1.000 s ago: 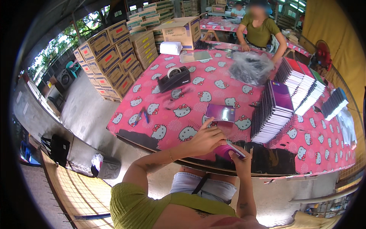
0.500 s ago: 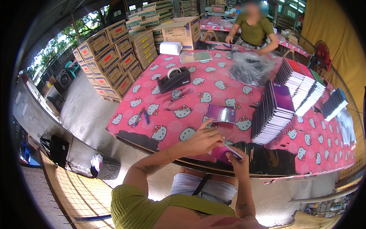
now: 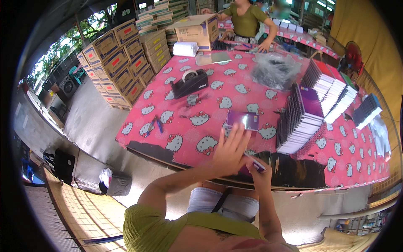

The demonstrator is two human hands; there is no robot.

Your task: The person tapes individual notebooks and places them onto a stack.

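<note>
My left hand point(image 3: 231, 151) is stretched out flat over the front of the table, its fingers apart. Its fingertips reach the near edge of a small purple notebook point(image 3: 248, 120) lying on the pink tablecloth; whether they touch it I cannot tell. Close to the table's front edge, my right hand point(image 3: 261, 171) grips another purple notebook point(image 3: 247, 169), partly hidden by both hands. To the right stands a tall, leaning stack of purple spiral notebooks point(image 3: 301, 122), black bindings facing left.
Blue-handled pliers point(image 3: 154, 126) and a black tape dispenser point(image 3: 189, 84) lie to the left. Farther back are a clear plastic bag of black pieces point(image 3: 277, 71) and an open carton point(image 3: 196, 33). More notebook stacks point(image 3: 336, 96) line the right. A co-worker point(image 3: 245, 21) stands across the table.
My left hand has left the held notebook and opened out, moving forward to the notebook on the table. My right hand keeps its grip. The co-worker has straightened and shifted left.
</note>
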